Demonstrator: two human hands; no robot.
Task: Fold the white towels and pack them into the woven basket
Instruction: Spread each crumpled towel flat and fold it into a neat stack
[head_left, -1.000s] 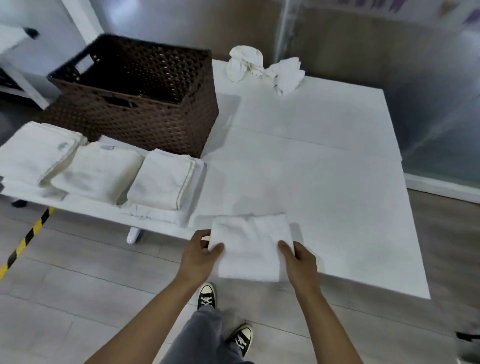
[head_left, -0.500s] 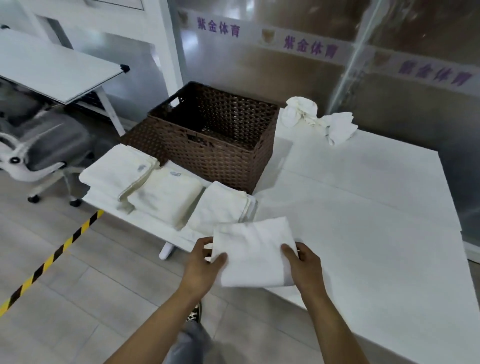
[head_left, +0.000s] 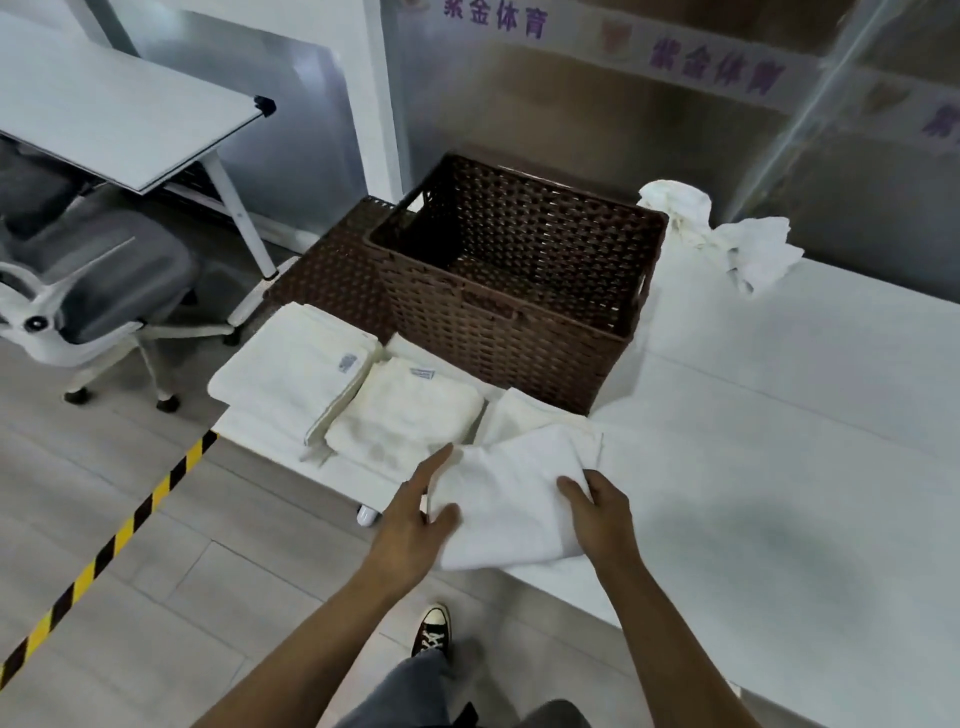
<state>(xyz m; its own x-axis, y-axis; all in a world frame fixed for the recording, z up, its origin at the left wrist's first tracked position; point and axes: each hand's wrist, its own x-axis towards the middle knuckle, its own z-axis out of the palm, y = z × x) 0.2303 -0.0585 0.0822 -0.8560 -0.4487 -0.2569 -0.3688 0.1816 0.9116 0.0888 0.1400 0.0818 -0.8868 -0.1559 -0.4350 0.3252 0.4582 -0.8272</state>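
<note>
White table (head_left: 779, 415) bears woven basket (head_left: 498, 332); office chair (head_left: 93, 291) stands on grey floor (head_left: 130, 519).

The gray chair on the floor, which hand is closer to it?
Left. The left hand grips the folded towel's edge on the side toward the gray chair. The right hand grips the towel's opposite edge, farther from the chair.

folded white towel (head_left: 511, 499), empty brown basket (head_left: 514, 280)

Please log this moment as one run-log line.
left hand: holds folded towel | right hand: holds same | woven basket: empty
</note>
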